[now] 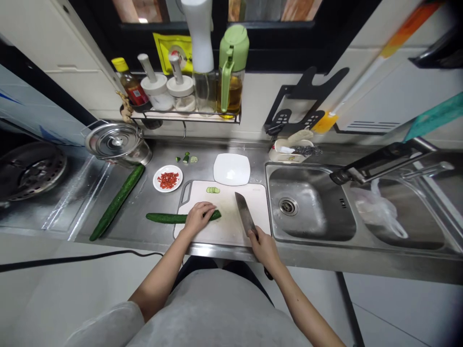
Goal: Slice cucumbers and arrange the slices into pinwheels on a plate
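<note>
My left hand (198, 218) is closed over a cucumber (164, 218) near its cut right end. That cucumber lies across the left edge of a white cutting board (231, 233). In my right hand (265, 247) is a kitchen knife (245, 212), its broad blade slanting over the board, apart from the cucumber. Several thin cucumber slices (213, 190) overlap in a short row at the back of the board. Just behind the board is a white plate (232, 168). To its left, a small round plate (155, 183) bears chopped red pieces (168, 180).
A whole cucumber (117, 202) lies at the left beside a lidded steel pot (119, 142). Cucumber ends (185, 157) sit behind the board. The sink (314, 212) adjoins the board's right side. A rack (188, 116) of bottles and jars hangs on the wall.
</note>
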A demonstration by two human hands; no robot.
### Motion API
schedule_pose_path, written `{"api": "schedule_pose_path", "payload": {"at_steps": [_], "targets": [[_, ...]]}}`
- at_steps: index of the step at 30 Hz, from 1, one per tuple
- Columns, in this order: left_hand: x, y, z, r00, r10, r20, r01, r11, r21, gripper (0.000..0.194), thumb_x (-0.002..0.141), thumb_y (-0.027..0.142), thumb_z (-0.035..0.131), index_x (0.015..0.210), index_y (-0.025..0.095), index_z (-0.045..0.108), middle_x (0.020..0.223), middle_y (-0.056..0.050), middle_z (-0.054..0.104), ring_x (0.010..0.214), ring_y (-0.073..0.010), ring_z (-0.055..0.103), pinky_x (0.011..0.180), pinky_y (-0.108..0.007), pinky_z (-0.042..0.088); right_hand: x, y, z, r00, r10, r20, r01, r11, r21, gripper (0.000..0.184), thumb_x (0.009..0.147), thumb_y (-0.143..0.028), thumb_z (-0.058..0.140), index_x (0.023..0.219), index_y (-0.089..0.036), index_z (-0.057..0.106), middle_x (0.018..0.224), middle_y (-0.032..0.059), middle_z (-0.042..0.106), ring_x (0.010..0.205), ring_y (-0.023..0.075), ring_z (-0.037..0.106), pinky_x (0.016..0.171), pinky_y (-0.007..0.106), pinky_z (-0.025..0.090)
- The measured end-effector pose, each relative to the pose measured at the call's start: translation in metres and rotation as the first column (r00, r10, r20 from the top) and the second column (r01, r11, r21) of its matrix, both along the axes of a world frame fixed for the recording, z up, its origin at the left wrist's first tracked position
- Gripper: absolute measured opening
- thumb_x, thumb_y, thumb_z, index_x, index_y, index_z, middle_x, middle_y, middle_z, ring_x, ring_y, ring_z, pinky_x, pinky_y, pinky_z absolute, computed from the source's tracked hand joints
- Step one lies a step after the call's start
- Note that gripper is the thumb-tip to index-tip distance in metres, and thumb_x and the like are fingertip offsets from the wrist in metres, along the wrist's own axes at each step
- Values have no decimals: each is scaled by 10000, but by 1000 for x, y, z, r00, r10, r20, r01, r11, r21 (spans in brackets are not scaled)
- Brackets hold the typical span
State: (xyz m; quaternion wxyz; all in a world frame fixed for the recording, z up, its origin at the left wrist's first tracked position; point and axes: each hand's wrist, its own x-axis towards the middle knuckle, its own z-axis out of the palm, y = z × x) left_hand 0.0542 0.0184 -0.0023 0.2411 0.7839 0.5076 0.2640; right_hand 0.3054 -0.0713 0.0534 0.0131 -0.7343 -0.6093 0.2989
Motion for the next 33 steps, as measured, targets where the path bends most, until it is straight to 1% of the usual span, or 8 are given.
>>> {"api": "schedule_pose_path", "payload": {"at_steps": [3,5,8,11,15,18,27,33], "targets": [[0,-7,-4,998,-65,-17,65,998,6,219,903,317,530,1017,274,713,1044,-22,694,981,-159,618,877,-318,503,-13,5,8,997,80,-2,-80,994,-74,271,975,-290,326,1069,-166,548,917,85,704,857,195,647,662,244,334],[-1,-12,-7,995,-97,-31,97,995,20,218,904,321,530,1012,277,715,1037,-20,700,962,-154,628,864,-311,512,-22,7,13,991,135,19,-132,983,-124,268,972,-269,327,1128,-160,516,904,93,701,853,205,649,661,253,335],[-1,-18,-11,994,-99,-45,102,993,63,226,912,311,517,1016,272,714,1029,-21,708,949,-155,636,851,-308,521,-35,7,20,978,200,59,-189,969,-160,300,959,-238,334,1227,-168,451,917,101,699,845,223,658,663,266,351],[-2,-21,-13,992,-100,-73,108,987,115,228,912,292,515,1023,270,712,1037,-19,709,952,-158,637,846,-309,523,-45,4,25,966,243,92,-224,958,-179,289,958,-229,322,1205,-168,458,901,110,695,841,242,664,669,280,379],[-1,-22,-12,986,-115,-123,135,976,169,237,910,261,511,1041,268,708,1046,-22,706,947,-164,635,815,-301,525,-53,-1,28,954,275,117,-254,953,-165,250,961,-214,303,1100,-163,504,855,115,689,847,247,668,682,284,410],[-1,-22,-12,984,-114,-136,139,971,194,236,906,250,513,1042,268,706,1038,-27,704,945,-165,632,803,-296,523,-55,-3,28,950,290,115,-269,949,-166,233,951,-193,315,1074,-162,510,852,119,688,847,250,671,677,290,428],[0,-23,-16,981,-101,-164,138,963,232,226,897,251,529,1045,265,699,1039,-24,698,935,-160,623,813,-289,512,-63,-4,29,945,311,105,-283,933,-221,257,915,-98,325,1107,-141,490,884,140,692,866,249,677,690,305,467],[-1,-23,-19,972,-112,-208,155,967,204,233,904,274,510,1039,265,700,1059,-44,686,951,-178,614,824,-313,510,-66,-4,30,942,325,85,-297,923,-243,303,890,-54,322,1136,-124,483,900,154,696,871,238,683,700,289,481]]}}
